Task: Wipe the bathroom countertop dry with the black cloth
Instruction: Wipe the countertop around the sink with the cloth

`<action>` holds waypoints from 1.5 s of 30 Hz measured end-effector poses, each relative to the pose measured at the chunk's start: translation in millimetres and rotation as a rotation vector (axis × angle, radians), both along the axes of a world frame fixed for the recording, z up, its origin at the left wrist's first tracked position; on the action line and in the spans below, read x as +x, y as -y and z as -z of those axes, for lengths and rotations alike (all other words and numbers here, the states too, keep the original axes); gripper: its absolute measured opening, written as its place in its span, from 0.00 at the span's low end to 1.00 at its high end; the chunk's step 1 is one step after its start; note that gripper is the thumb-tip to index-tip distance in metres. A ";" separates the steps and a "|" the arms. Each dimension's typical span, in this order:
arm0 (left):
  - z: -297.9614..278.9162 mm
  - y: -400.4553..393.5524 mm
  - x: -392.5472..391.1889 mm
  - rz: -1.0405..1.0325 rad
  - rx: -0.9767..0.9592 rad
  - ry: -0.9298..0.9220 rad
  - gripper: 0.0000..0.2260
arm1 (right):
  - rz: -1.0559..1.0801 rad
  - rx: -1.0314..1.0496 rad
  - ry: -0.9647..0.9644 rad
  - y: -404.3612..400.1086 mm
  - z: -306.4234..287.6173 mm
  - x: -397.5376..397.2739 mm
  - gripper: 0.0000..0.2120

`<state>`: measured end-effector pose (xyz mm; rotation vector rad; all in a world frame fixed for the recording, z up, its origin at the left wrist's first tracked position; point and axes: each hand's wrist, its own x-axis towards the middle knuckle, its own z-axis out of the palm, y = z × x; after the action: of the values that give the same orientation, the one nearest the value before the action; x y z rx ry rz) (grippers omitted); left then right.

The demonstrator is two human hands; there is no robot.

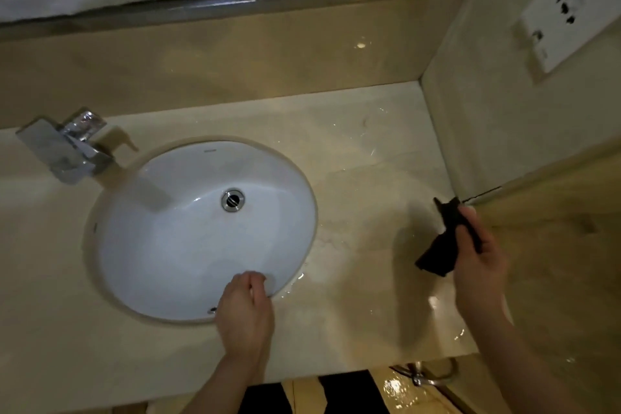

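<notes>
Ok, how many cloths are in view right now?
1: the black cloth, held in the right hand above the countertop, right of the sink. None other is visible.

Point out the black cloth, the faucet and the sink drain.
black cloth (443,247): head view, on the dark fold hanging below the right hand (479,257).
faucet (67,148): head view, on the chrome body.
sink drain (232,200): head view, on the metal ring's centre.

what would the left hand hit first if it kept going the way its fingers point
Probably the white sink basin: the left hand sits at its near rim, fingers aimed inward over the bowl. Depth is unclear.
</notes>
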<state>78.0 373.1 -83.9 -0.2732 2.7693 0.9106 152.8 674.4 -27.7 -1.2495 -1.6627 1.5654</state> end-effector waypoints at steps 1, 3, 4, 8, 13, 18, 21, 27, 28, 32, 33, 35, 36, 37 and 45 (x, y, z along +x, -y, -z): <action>2.6 -7.5 0.9 0.000 -0.010 0.011 0.15 | -0.017 0.007 0.028 -13.6 0.4 5.3 0.16; 9.4 -12.2 -0.3 -0.027 -0.048 0.026 0.12 | -0.084 0.077 0.106 -33.4 2.8 17.8 0.17; 11.4 -11.4 -1.6 -0.051 -0.047 0.022 0.11 | -0.135 0.136 0.168 -40.4 5.5 25.0 0.17; 17.7 -8.3 -5.7 -0.086 -0.059 0.022 0.11 | -0.447 0.441 0.432 -52.1 27.9 60.0 0.17; 14.8 -9.5 -5.1 -0.087 -0.047 0.022 0.12 | -0.632 0.598 0.484 -35.5 42.0 75.5 0.27; 10.9 -11.0 -4.9 -0.076 -0.058 0.051 0.13 | -0.522 0.673 0.444 1.1 52.2 71.6 0.27; 12.3 -9.7 -5.0 -0.086 -0.060 0.068 0.14 | -0.461 0.652 0.433 29.2 63.2 68.6 0.24; 18.8 -5.2 -5.8 -0.056 -0.087 0.101 0.16 | -0.447 0.655 0.390 76.1 72.1 49.3 0.20; 19.6 -4.3 -6.0 -0.056 -0.092 0.110 0.16 | -0.458 0.658 0.382 82.6 72.5 45.5 0.20; 20.9 -2.3 -5.8 -0.027 -0.074 0.120 0.19 | -0.457 0.669 0.381 104.0 78.8 30.5 0.20; 21.7 -0.9 -5.7 -0.005 -0.065 0.123 0.19 | -0.456 0.673 0.377 110.9 80.4 26.0 0.20; 24.8 3.3 -6.3 0.059 -0.048 0.127 0.20 | -0.452 0.676 0.365 124.8 81.9 16.0 0.20; 26.4 7.2 -6.5 0.095 -0.037 0.124 0.19 | -0.454 0.677 0.357 132.6 82.5 10.4 0.20; 27.9 11.1 -6.4 0.137 -0.028 0.110 0.18 | -0.458 0.679 0.348 140.2 82.8 4.5 0.20; 26.7 20.2 1.1 0.323 -0.042 -0.126 0.16 | -0.497 0.646 0.301 188.1 86.9 -36.8 0.21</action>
<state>79.1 353.0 -110.6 0.2287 2.8306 0.8120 115.9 486.3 -114.6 -0.7808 -2.5477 0.9435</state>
